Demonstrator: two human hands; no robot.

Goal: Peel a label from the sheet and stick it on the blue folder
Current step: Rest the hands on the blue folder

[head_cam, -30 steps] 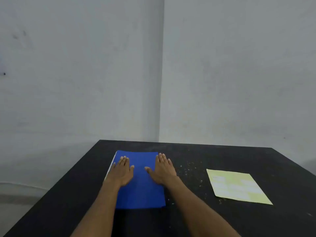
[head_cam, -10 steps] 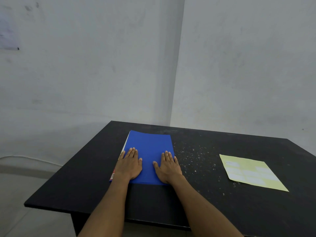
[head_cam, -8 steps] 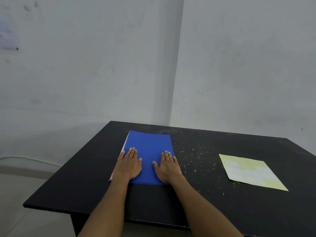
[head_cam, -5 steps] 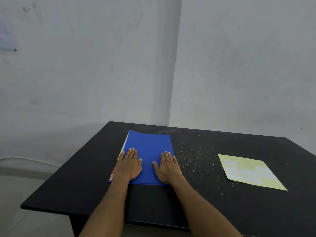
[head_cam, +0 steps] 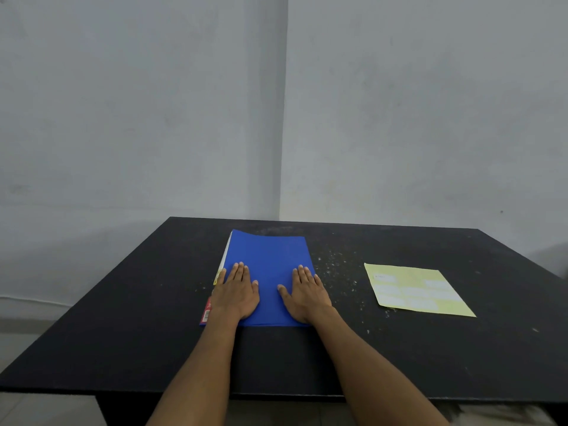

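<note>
Nothing has moved; left hand [head_cam: 236,295] and right hand [head_cam: 305,295] stay flat, fingers spread, on the blue folder [head_cam: 270,256].

You see two bare forearms that come in from the bottom edge, with no sleeve on them as far as the frame shows. There is no watch, no band and no ring. Your left hand [head_cam: 236,295] and right hand [head_cam: 307,298] wear no gloves. The nails are short and look pale, without any polish. Both forearms are slim and get narrow at the wrists.
</note>
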